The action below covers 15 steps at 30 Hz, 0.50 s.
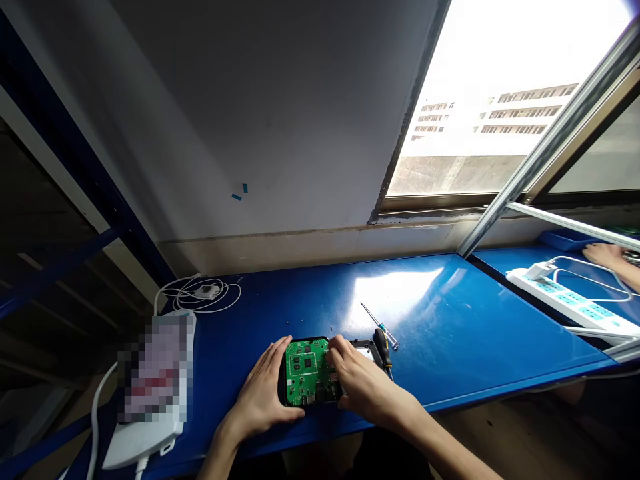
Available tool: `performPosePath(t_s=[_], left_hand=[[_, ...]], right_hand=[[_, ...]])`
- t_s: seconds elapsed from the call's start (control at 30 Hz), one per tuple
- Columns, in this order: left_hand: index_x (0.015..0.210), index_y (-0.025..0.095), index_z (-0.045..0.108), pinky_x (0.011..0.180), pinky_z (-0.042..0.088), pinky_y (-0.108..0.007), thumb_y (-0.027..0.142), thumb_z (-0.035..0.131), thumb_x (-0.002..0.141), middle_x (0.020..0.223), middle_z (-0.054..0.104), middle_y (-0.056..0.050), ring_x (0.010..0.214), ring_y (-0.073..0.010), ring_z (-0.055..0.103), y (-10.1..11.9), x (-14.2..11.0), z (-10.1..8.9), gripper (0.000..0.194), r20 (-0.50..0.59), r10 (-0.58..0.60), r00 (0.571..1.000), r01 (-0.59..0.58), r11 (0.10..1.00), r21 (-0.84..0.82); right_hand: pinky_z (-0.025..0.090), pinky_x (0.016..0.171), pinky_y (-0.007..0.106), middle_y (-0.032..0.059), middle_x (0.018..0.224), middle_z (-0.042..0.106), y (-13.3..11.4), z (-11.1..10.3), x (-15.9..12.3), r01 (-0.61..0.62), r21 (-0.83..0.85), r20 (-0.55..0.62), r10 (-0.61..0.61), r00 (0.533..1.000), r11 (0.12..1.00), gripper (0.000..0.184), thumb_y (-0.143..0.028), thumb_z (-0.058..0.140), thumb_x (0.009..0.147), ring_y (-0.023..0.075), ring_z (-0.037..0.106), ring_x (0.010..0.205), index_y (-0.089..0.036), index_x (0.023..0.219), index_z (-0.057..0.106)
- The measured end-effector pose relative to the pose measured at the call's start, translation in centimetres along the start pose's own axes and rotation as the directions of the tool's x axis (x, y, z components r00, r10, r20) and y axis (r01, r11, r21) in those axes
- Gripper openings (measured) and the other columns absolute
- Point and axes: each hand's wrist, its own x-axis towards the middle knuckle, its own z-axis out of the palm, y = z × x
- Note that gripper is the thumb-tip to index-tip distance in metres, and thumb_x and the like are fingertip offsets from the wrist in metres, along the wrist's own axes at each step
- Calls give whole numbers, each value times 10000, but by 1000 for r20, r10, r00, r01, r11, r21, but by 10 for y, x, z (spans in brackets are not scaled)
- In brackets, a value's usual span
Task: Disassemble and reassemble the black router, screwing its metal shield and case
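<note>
A green circuit board (pixel 306 367) sits in a black plastic case at the front of the blue table. My left hand (pixel 263 393) grips the case's left side, its thumb by the near edge and fingers along the left. My right hand (pixel 360 380) is closed at the board's right edge, its fingers curled there; the exact hold is hidden under them. Partly behind that hand lies a black cover with a white label (pixel 367 352). Next to it are a black-and-yellow screwdriver (pixel 383 348) and a thin screwdriver with a clear blue handle (pixel 384 329).
Small screws (pixel 287 323) lie beyond the board. A white coiled cable (pixel 207 293) rests at the back left, near a white power strip (pixel 145 437) with a blurred-out patch. Right, beyond a metal frame post, are another power strip (pixel 575 300) and another person's hand (pixel 605 255).
</note>
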Motion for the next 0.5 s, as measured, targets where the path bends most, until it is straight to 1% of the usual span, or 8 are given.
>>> performPosePath(t_s=[0.13,0.27,0.33,0.43,0.5], left_hand=[[1603,215,195,1269,219,-528,296,869,603,1670,265,-117,1546,-338,223,1,0,0,1209,5,-6,1000,6,1000,-5],[1603,213,198,1265,222,-536,306,871,608,1669,266,-123,1545,-344,221,2,-1,0,1205,7,-7,1000,7,1000,-10],[1598,219,211,1263,228,-537,306,871,607,1667,270,-125,1544,-348,223,3,-1,-1,1194,4,-4,1000,4,1000,-15],[1589,230,228,1262,231,-533,296,871,605,1660,286,-124,1538,-348,243,3,-1,-2,1177,-3,2,1000,-2,1000,-24],[1583,236,235,1262,230,-532,287,866,609,1654,300,-123,1533,-343,258,4,-2,-3,1161,-5,3,1000,-3,1000,-29]], right_hand=[[549,1040,412,208,1384,471,3,6,-1,1,48,-46,2,999,999,710,-24,800,607,353,556,1256,-56,1263,530],[598,968,401,271,1487,384,5,8,-1,2,82,-47,2,999,997,768,-1,785,606,393,522,1335,-31,1316,491],[598,973,409,276,1534,342,6,9,-1,-2,90,-50,6,999,996,786,-3,789,609,402,504,1365,-48,1332,483],[559,1047,438,265,1578,316,9,12,0,6,101,-70,1,998,995,810,-22,823,602,408,451,1420,-66,1337,485],[540,1070,466,262,1602,300,10,14,-1,7,104,-74,1,997,995,809,-37,850,595,411,442,1427,-74,1323,499]])
